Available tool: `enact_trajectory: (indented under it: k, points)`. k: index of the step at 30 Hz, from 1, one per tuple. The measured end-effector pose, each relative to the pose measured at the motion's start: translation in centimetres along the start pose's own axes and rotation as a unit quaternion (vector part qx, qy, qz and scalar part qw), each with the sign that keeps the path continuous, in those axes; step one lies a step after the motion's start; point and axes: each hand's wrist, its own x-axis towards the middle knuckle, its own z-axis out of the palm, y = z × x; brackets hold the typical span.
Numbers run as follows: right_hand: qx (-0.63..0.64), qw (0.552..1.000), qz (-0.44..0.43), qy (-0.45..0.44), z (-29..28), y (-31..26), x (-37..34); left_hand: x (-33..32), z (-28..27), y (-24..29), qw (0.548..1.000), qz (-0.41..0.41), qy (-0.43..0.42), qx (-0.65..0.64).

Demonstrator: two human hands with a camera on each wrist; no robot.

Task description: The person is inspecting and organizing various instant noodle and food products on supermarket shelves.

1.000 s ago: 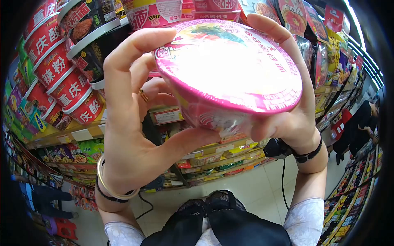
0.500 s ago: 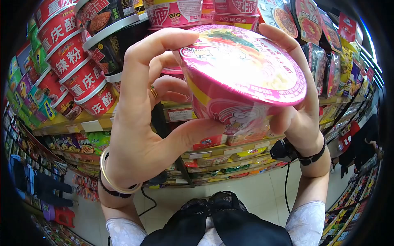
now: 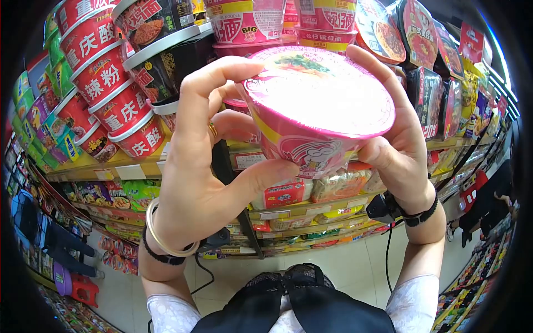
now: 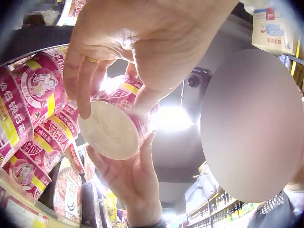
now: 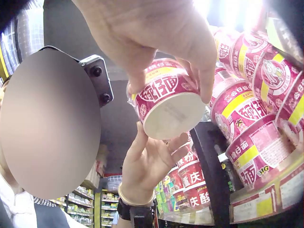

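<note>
A pink instant noodle bowl (image 3: 313, 141) with a yellow band and a cartoon figure is held up in front of the shelves, its glossy lid tilted up and glaring under the light. My left hand (image 3: 202, 158) grips its left side, thumb low on the wall and index finger at the lid's rim. On the opposite side, my right hand (image 3: 404, 141) holds it between the thumb, below the rim, and the fingers behind. From below, the left wrist view shows the bowl's pale round base (image 4: 110, 130); the right wrist view shows white lettering on its pink wall (image 5: 159, 90).
Matching pink bowls (image 3: 247, 28) are stacked behind. Red noodle tubs (image 3: 100, 77) and black tubs (image 3: 166, 64) stand at the left, boxed meals (image 3: 425, 100) at the right. Lower shelves carry bagged goods (image 3: 286, 194). Another person (image 3: 483, 194) stands in the right aisle.
Between the hands, the bowl has moved slightly farther from the head camera, showing more of its cartoon side. My right thumb shows more fully. The shelves have shifted right and down in view.
</note>
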Motion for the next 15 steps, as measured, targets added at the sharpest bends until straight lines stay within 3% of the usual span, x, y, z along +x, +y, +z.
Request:
enact_trajectory:
  k: [15]
  points:
    - [0.020,0.999,0.030,-0.006,0.48,0.65,0.39,-0.46,-0.24,-0.61,0.999,-0.028,0.013,-0.014]
